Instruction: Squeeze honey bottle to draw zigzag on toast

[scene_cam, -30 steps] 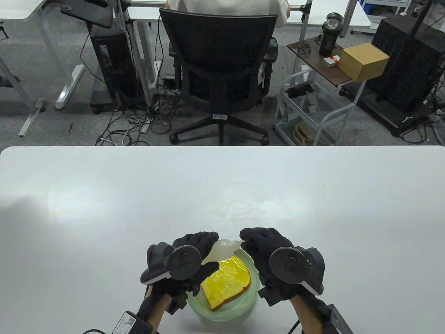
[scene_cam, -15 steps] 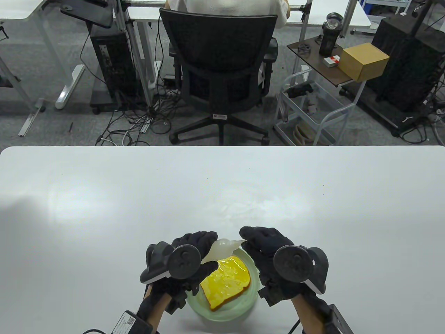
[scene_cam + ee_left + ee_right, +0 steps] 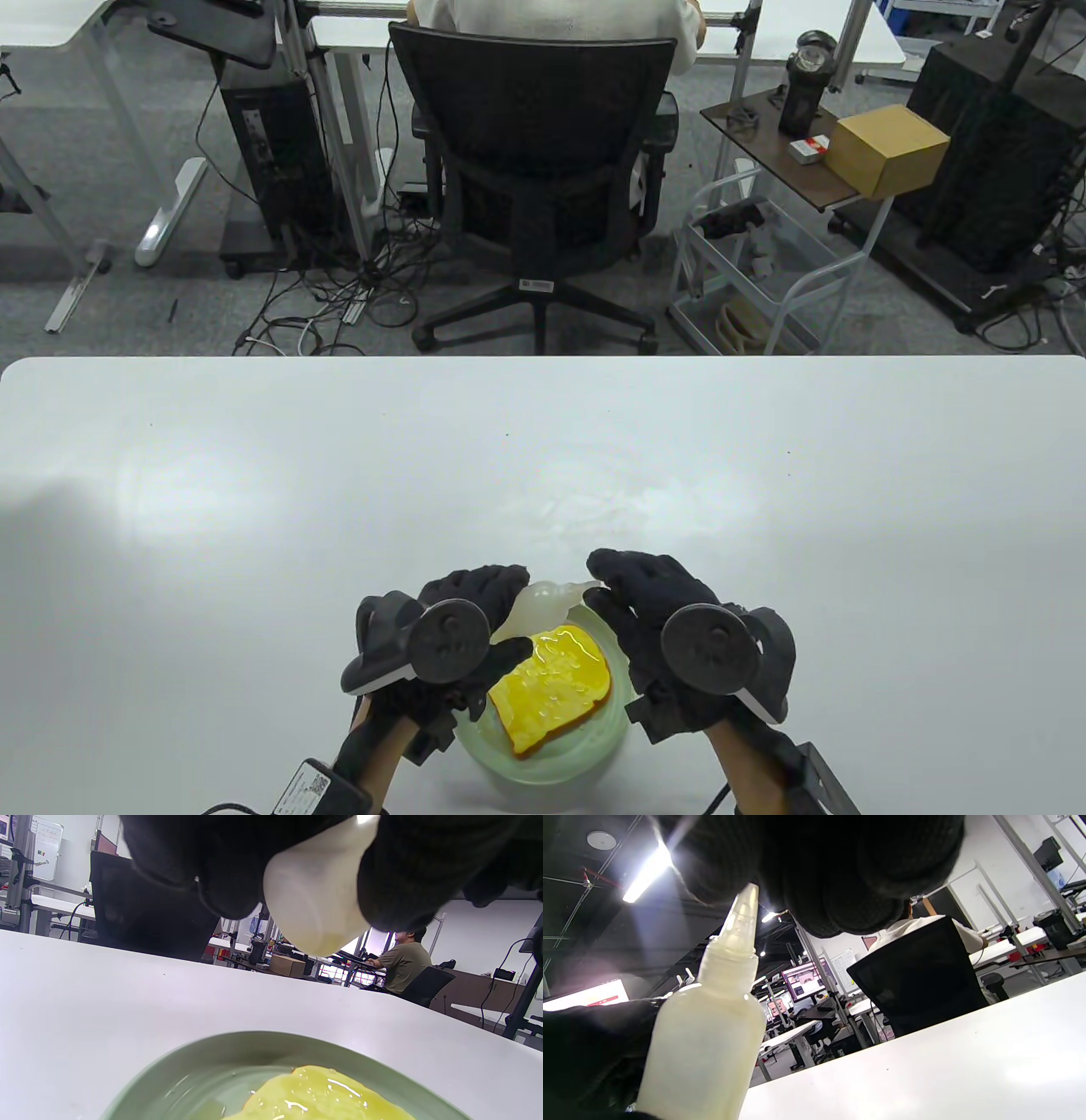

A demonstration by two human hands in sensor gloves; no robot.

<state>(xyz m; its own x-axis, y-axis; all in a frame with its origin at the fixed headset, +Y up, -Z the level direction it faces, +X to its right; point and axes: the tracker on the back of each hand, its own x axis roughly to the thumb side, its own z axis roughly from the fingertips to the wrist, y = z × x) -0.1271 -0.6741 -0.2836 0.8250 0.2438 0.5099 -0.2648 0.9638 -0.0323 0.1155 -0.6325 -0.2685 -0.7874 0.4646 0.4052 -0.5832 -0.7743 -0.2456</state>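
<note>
A pale translucent honey bottle (image 3: 543, 604) is tilted above the far rim of a green plate (image 3: 543, 768), nozzle pointing right. My left hand (image 3: 502, 621) grips its body; the left wrist view shows the bottle's base (image 3: 316, 895) between my fingers (image 3: 182, 866). My right hand (image 3: 597, 584) pinches the nozzle tip between finger and thumb. In the right wrist view the bottle (image 3: 708, 1043) rises to my fingertips (image 3: 848, 866). A glossy yellow toast slice (image 3: 556, 688) lies on the plate, also in the left wrist view (image 3: 318, 1094).
The white table (image 3: 254, 509) spreads wide on all sides of the plate, which sits near its front edge. Beyond the far edge stand a black office chair (image 3: 534, 170) and a metal cart (image 3: 764, 280).
Hardly anything. My right hand has shifted slightly and its fingertips sit a little closer round the nozzle tip. The left hand, bottle and toast stay in place.
</note>
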